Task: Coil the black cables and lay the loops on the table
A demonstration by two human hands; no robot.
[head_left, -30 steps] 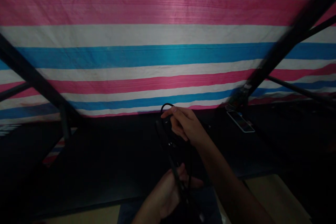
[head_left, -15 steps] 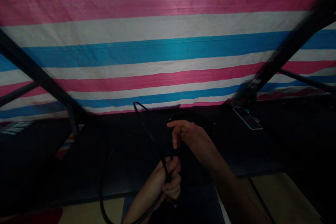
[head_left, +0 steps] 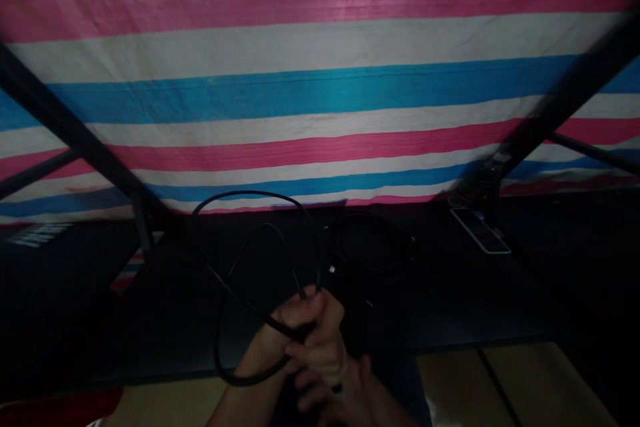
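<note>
A black cable [head_left: 235,290] rises in large loose loops above the dark table. Its strands meet in my left hand [head_left: 315,327], whose fingers are wrapped round them. Just beneath, my right hand [head_left: 345,393] is close against the left one, its thumb raised apart from its loosely bent, slightly blurred fingers. A small dark tip, perhaps the cable's end, shows between the two hands. Beyond them on the table lies a coiled black cable [head_left: 370,270], hard to make out in the dim light, with small pale connector ends near it.
A phone with a white edge [head_left: 481,231] lies on the black table [head_left: 450,307] at the right, beside a clear bottle [head_left: 480,177]. Dark slanted metal bars [head_left: 90,140] stand on both sides. A striped pink, white and blue sheet [head_left: 320,93] hangs behind.
My right hand has come down from above the coiled cable to just under my left hand. The held loops have spread wider and shifted, and the coil on the table is now uncovered.
</note>
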